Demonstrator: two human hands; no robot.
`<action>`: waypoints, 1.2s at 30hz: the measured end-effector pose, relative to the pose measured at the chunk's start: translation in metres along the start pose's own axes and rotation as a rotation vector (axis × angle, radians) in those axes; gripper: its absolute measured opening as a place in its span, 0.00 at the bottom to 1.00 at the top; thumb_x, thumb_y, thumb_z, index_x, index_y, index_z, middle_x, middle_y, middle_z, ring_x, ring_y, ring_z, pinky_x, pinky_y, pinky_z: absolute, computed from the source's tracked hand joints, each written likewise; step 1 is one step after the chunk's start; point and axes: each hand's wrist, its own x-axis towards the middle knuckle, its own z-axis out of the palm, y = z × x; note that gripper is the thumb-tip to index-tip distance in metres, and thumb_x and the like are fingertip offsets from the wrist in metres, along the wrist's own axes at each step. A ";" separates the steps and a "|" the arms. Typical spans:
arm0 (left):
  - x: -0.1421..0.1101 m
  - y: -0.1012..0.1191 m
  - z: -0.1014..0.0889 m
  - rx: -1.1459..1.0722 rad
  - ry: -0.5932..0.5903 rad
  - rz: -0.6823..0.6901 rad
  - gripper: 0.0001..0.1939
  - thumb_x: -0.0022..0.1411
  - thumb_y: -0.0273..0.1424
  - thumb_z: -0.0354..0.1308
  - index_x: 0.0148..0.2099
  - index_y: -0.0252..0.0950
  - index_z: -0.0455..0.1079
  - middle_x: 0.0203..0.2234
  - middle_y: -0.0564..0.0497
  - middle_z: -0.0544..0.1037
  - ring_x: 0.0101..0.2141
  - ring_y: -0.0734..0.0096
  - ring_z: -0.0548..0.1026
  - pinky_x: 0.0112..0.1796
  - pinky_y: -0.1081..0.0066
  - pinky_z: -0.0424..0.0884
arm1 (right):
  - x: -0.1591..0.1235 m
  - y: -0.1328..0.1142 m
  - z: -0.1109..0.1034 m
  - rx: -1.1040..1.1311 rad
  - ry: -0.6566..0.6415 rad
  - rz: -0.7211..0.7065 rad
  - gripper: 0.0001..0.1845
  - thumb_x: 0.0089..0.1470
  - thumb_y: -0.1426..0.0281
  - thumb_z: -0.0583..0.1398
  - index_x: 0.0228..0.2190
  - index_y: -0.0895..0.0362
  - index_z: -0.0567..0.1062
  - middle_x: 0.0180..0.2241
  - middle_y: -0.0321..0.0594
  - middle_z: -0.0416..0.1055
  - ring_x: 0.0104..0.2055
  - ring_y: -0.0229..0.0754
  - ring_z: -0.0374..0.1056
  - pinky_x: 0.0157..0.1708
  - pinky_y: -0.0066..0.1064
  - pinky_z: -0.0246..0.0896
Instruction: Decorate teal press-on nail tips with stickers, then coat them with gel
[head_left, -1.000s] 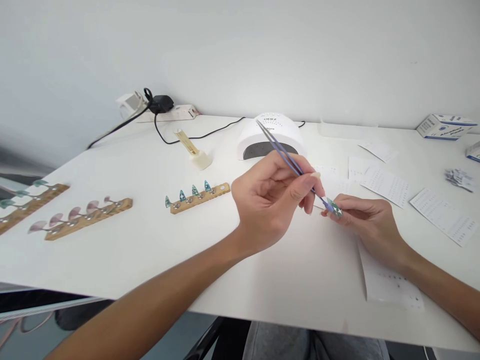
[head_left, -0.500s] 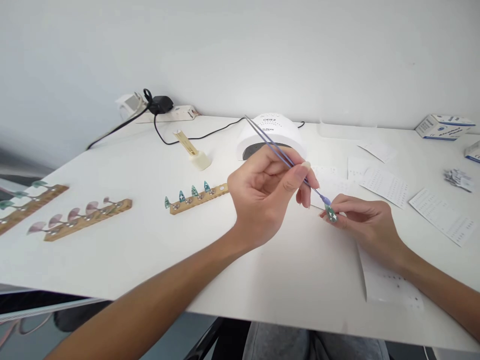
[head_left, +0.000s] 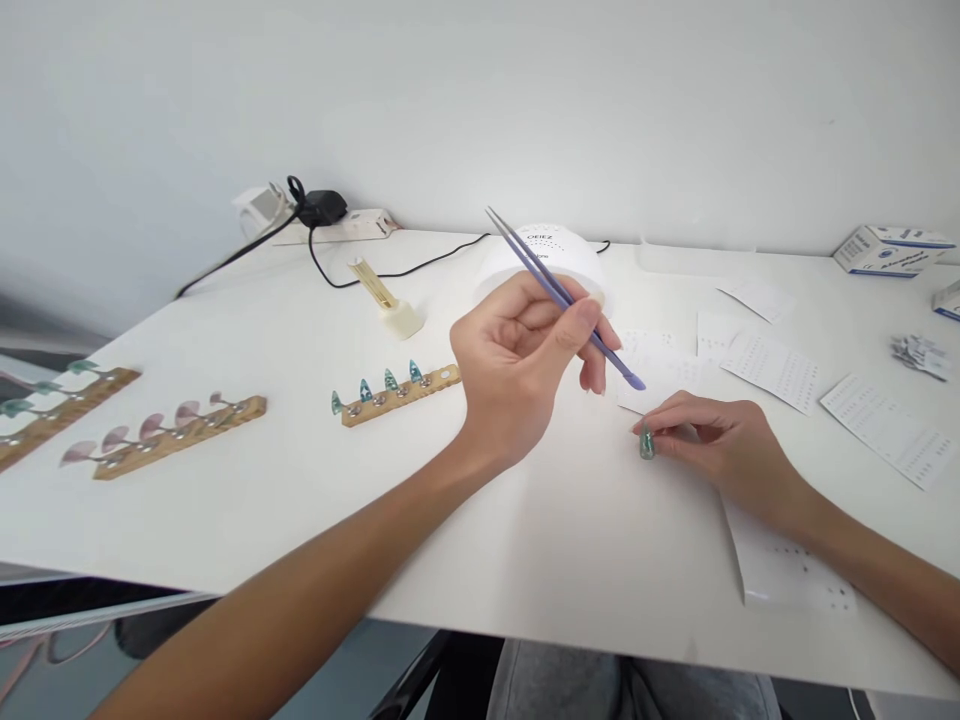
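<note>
My left hand is closed round purple tweezers, whose tip hangs just above the table, a little up and left of my right hand. My right hand rests on the white table and pinches a small green nail tip between thumb and forefinger. A wooden strip carrying several teal nail tips lies to the left of my left hand.
A white nail lamp stands behind my left hand. Paper sheets lie at the right. Two more wooden strips with nail tips sit at the far left. A power strip with cables and a small brush bottle are at the back.
The tweezers' tip has lifted up and left, away from the green nail tip. My right hand has lowered the nail tip towards the table.
</note>
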 end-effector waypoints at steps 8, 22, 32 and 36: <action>0.004 -0.008 -0.004 0.027 -0.015 -0.034 0.09 0.62 0.33 0.63 0.33 0.34 0.68 0.22 0.53 0.76 0.16 0.78 0.71 0.17 0.73 0.69 | -0.002 0.007 0.004 -0.129 -0.059 -0.025 0.06 0.47 0.60 0.69 0.28 0.47 0.83 0.32 0.40 0.77 0.37 0.47 0.70 0.38 0.43 0.70; 0.004 -0.008 -0.004 -0.011 -0.025 -0.054 0.07 0.61 0.30 0.63 0.33 0.34 0.69 0.22 0.53 0.77 0.16 0.77 0.72 0.17 0.73 0.69 | 0.004 0.009 0.006 -0.265 -0.165 -0.081 0.07 0.47 0.56 0.69 0.24 0.44 0.82 0.33 0.37 0.78 0.41 0.51 0.65 0.49 0.55 0.58; 0.005 -0.009 -0.005 0.030 -0.023 -0.079 0.08 0.61 0.31 0.63 0.34 0.34 0.69 0.22 0.54 0.77 0.18 0.76 0.74 0.18 0.74 0.70 | 0.003 0.005 0.001 -0.180 -0.168 0.025 0.03 0.44 0.67 0.69 0.25 0.45 0.83 0.35 0.37 0.77 0.42 0.49 0.69 0.42 0.44 0.67; 0.005 -0.011 -0.006 0.033 -0.026 -0.078 0.05 0.61 0.28 0.62 0.34 0.33 0.69 0.21 0.54 0.76 0.20 0.74 0.75 0.17 0.74 0.69 | 0.004 0.005 0.001 -0.142 -0.148 0.086 0.01 0.42 0.65 0.69 0.24 0.45 0.83 0.35 0.37 0.76 0.37 0.45 0.70 0.39 0.41 0.68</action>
